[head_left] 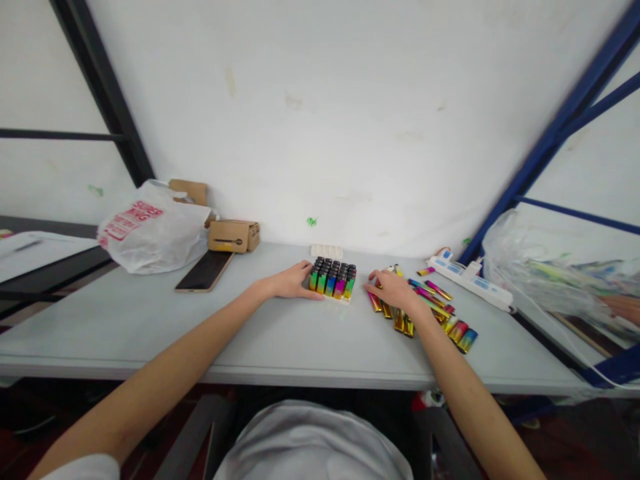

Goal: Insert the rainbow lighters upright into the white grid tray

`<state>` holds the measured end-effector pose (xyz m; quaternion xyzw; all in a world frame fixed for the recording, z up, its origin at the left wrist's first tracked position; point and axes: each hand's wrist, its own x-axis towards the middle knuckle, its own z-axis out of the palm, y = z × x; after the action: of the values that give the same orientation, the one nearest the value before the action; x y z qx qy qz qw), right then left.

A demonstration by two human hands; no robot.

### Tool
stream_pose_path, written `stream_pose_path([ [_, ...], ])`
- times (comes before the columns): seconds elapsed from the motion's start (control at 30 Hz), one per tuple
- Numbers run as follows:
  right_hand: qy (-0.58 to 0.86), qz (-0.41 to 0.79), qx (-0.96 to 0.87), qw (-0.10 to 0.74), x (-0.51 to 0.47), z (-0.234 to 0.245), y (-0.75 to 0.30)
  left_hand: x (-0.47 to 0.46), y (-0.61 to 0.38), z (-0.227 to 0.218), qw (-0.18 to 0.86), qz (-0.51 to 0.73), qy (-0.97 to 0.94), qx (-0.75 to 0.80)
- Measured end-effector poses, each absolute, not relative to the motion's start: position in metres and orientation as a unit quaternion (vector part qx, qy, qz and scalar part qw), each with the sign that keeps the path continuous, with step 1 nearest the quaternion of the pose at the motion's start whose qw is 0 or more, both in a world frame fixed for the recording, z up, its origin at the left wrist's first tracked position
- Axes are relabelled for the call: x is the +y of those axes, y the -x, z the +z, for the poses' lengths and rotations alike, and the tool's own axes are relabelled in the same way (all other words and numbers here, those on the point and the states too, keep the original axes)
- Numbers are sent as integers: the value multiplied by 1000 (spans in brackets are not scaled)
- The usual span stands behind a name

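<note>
A block of upright lighters (330, 285) with black tops and shiny green, blue, pink and yellow bodies stands in rows in a white tray (343, 301). My left hand (293, 281) is closed around the left side of this tray, thumb along the front and fingers toward the back. To the right, my right hand (393, 289) is over the left part of a loose pile of shiny coloured cylinders (440, 307). Its fingers are bent and apart, with no held thing showing. A pink cylinder (375, 302) lies just below its fingertips; the palm hides part of the pile.
Behind the lighters lies a white slotted tray (327, 251) by the wall. On the left are a phone (205, 272), a small cardboard box (233, 236) and a white plastic bag (155, 230). A power strip (473, 281) with a cable lies at the right edge.
</note>
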<state>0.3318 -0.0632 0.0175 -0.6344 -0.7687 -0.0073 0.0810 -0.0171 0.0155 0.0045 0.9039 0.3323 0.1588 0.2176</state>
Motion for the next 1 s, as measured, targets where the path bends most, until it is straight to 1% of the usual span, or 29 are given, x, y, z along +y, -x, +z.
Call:
stream_pose_path([
  [0.17, 612, 23, -784, 103, -61, 17, -327, 17, 18, 2, 203, 165, -908, 328],
  [0.37, 619, 57, -762, 184, -57, 15, -319, 20, 18, -2, 195, 172, -910, 323],
  [0.43, 630, 65, -737, 239, -55, 16, -319, 20, 18, -2, 198, 174, -910, 319],
  [0.6, 593, 106, -679, 418, -53, 21, -323, 19, 19, 1, 206, 167, -911, 316],
  [0.7, 562, 141, -657, 482, -55, 22, -322, 19, 19, 1, 204, 159, -911, 321],
  [0.83, 527, 237, -631, 518, -55, 21, -316, 20, 19, 0, 199, 170, -911, 319],
  [1.0, 513, 328, -609, 509, -55, 21, -311, 21, 19, -2, 208, 181, -909, 313],
])
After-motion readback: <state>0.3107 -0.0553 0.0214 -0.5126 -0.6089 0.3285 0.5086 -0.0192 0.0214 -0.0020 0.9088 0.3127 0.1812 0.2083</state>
